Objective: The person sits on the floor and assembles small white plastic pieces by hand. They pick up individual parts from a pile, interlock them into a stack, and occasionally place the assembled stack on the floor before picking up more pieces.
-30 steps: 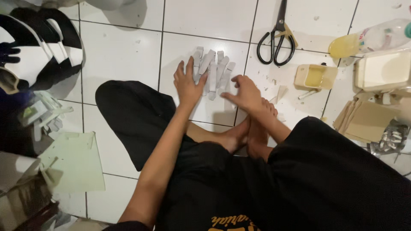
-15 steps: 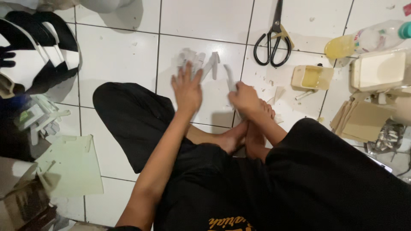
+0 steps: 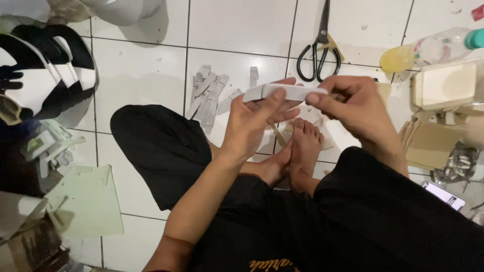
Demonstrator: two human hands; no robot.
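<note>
White glazed floor tiles (image 3: 141, 75), glossy, dark grout lines, fill the frame. Black-and-white sandals (image 3: 50, 75), upper left. Pale green card sheet (image 3: 88, 201), flat, torn-edged, lower left. Clear plastic bottle (image 3: 433, 50) of yellow liquid, upper right. Black-handled scissors (image 3: 318, 48), top centre. Loose grey paper strips (image 3: 206, 95), matte, scattered left of centre. Stack of strips (image 3: 282, 92), long, flat, grey-white, centre frame, held level above the bare feet: left hand (image 3: 252, 123) pinches one end, right hand (image 3: 355, 108) the other.
</note>
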